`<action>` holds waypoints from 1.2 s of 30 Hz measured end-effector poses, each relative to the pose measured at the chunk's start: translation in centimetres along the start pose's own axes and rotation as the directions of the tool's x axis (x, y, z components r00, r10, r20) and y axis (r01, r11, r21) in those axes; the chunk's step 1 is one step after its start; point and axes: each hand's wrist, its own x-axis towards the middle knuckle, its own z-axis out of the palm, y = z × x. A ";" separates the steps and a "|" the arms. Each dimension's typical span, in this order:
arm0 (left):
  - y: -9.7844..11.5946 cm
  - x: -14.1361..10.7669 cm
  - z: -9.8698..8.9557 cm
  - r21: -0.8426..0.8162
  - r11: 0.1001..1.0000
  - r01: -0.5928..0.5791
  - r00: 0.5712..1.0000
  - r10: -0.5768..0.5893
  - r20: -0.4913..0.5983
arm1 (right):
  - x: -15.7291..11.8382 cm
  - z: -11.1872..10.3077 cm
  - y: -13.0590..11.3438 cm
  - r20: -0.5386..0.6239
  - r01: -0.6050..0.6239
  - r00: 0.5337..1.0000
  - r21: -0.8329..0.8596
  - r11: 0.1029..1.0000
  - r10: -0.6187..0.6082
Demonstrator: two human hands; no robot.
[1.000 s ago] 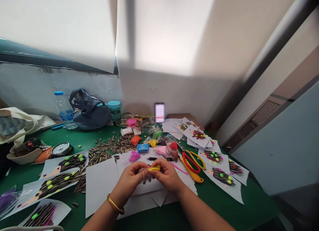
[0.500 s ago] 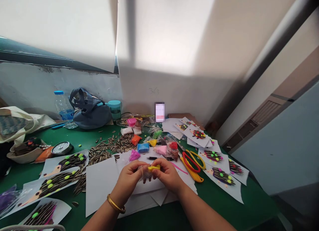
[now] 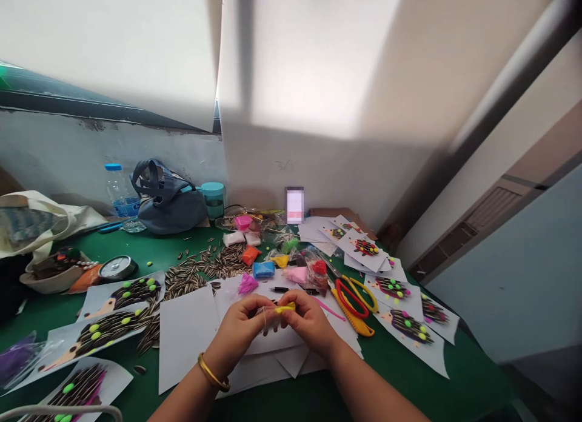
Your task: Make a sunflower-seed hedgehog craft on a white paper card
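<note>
Over the white paper (image 3: pixel 188 337), both hands pinch a small yellow lump of modelling clay (image 3: pixel 285 308) with clear plastic around it. My left hand (image 3: pixel 240 328) grips the plastic side, its fingers closed. My right hand (image 3: pixel 313 328) closes thumb and fingers on the yellow end. Just beyond them lie a black pen (image 3: pixel 284 290), a magenta clay pack (image 3: pixel 247 283), a blue clay pack (image 3: pixel 264 270) and a pink clay pack (image 3: pixel 296 275). A pink strip (image 3: pixel 334 311) rests beside my right hand. The fingers partly hide the clay.
Sunflower seeds (image 3: pixel 186 279) are heaped left of the clay packs. Scissors with red handles (image 3: pixel 350 301) and a yellow cutter (image 3: pixel 357 319) lie to the right. Hedgehog pictures (image 3: pixel 409 325) flank both sides. A blue bag (image 3: pixel 170 210) and a water bottle (image 3: pixel 120 194) stand behind.
The view has shifted slightly, so most things sit a little further right. My fingers have moved slightly around the yellow clay; both hands still hold it.
</note>
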 end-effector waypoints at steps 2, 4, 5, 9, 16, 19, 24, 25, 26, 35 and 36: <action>0.2 -0.1 0.0 -0.006 0.999 -0.032 0.999 0.032 -0.001 | 0.0 0.1 -0.4 0.007 -0.009 1.000 0.002 1.000 0.009; 0.5 -0.1 -0.1 -0.013 0.998 -0.059 0.998 0.059 -0.022 | 0.1 0.2 -0.7 0.011 -0.012 1.000 -0.003 1.000 0.012; 0.5 -0.1 -0.1 -0.015 0.997 -0.071 0.997 0.070 -0.041 | 0.1 0.3 -0.7 0.013 -0.012 1.000 -0.004 1.000 0.012; 0.3 -0.1 -0.2 -0.006 0.997 -0.080 0.994 0.079 -0.078 | 0.1 0.4 -0.7 0.011 -0.012 1.000 0.001 1.000 0.012; -0.4 -0.1 0.0 0.012 0.999 -0.035 0.999 0.035 -0.030 | 0.1 0.4 -0.3 -0.036 -0.034 0.999 -0.001 0.999 0.034; -0.3 0.0 0.0 0.019 0.999 -0.034 0.999 0.034 0.003 | 0.1 0.2 -0.1 -0.039 -0.029 0.999 -0.002 1.000 0.029; -0.2 0.0 -0.1 0.085 0.995 -0.050 0.998 0.047 0.038 | 0.2 -0.1 0.1 -0.054 0.001 0.999 -0.043 0.999 -0.003; -0.3 -0.1 -0.2 0.108 0.992 -0.058 0.998 0.054 0.039 | 0.2 -0.1 0.1 -0.055 0.001 0.998 -0.056 0.998 -0.004; -0.3 -0.1 -0.2 0.130 0.989 -0.069 0.997 0.064 0.041 | 0.2 -0.1 0.1 -0.053 0.001 0.999 -0.065 0.998 -0.005; -0.8 0.0 0.1 -0.017 0.997 -0.075 0.989 0.072 -0.133 | 0.3 -0.7 0.4 -0.128 -0.008 0.992 -0.101 0.995 -0.005; -0.8 0.0 0.2 -0.039 0.996 -0.077 0.984 0.069 -0.162 | 0.3 -0.8 0.5 -0.141 -0.010 0.990 -0.107 0.994 -0.005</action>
